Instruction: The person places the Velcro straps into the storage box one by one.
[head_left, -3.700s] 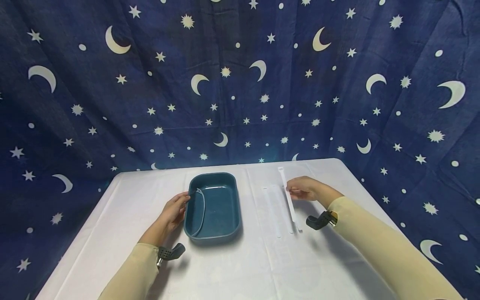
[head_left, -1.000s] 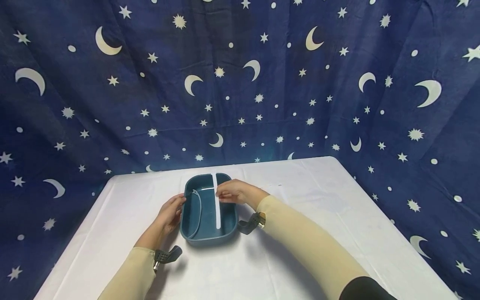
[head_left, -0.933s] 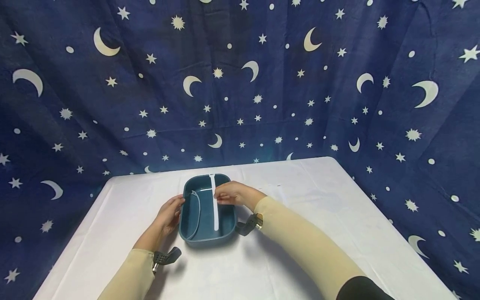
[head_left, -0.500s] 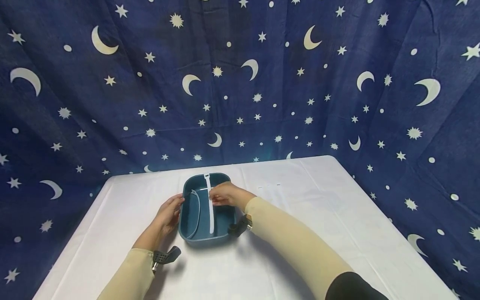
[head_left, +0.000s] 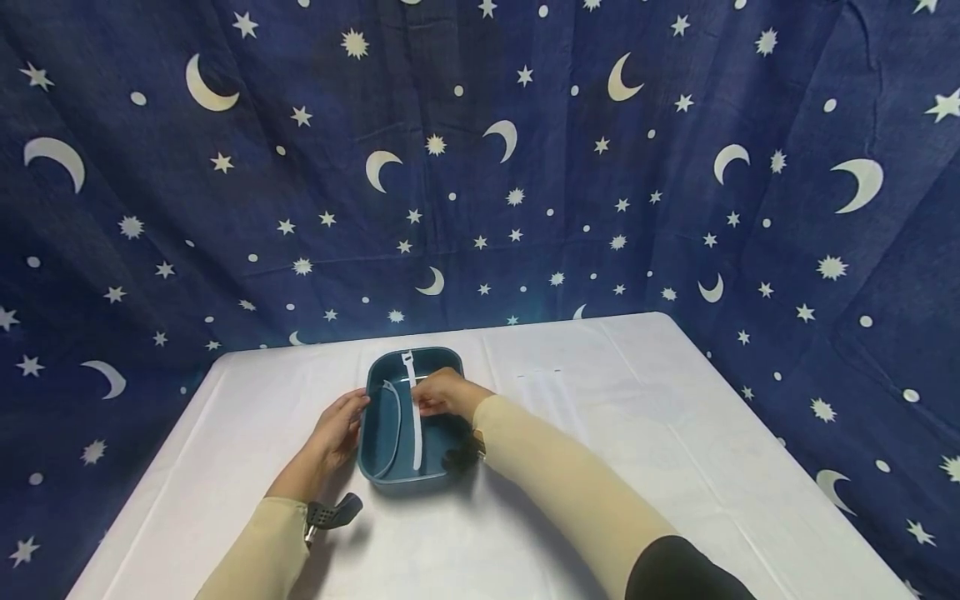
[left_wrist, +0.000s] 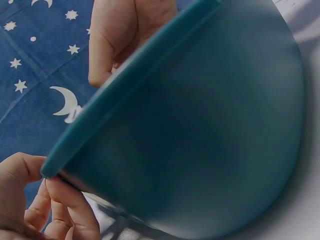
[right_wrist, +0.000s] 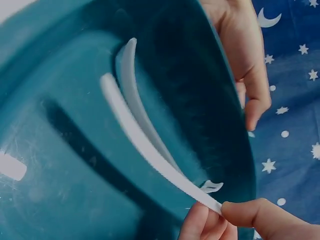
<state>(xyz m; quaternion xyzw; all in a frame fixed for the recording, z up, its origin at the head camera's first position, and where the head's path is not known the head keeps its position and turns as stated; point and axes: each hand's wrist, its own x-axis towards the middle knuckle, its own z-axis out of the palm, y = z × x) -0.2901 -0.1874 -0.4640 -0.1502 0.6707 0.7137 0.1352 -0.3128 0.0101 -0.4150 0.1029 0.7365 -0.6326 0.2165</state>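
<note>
My left hand pinches the left rim of a teal plastic bin, thumb and fingers on either side of the edge in the left wrist view. Between the thumb and fingers of my right hand is a white strap with a slotted, buckle-like head at its far end. I hold it lengthwise inside the bin, and the right wrist view shows its shadow on the bin floor. A second strap lies curved along the bin's left wall, close beside the held one.
Faint white strips lie on the white tablecloth to the right of the bin. A dark blue curtain with moons and stars hangs behind the table.
My right hand has brought one white strap from the table's right side into the bin, shifting further left and lower over the last second. My left hand keeps its grip on the rim.
</note>
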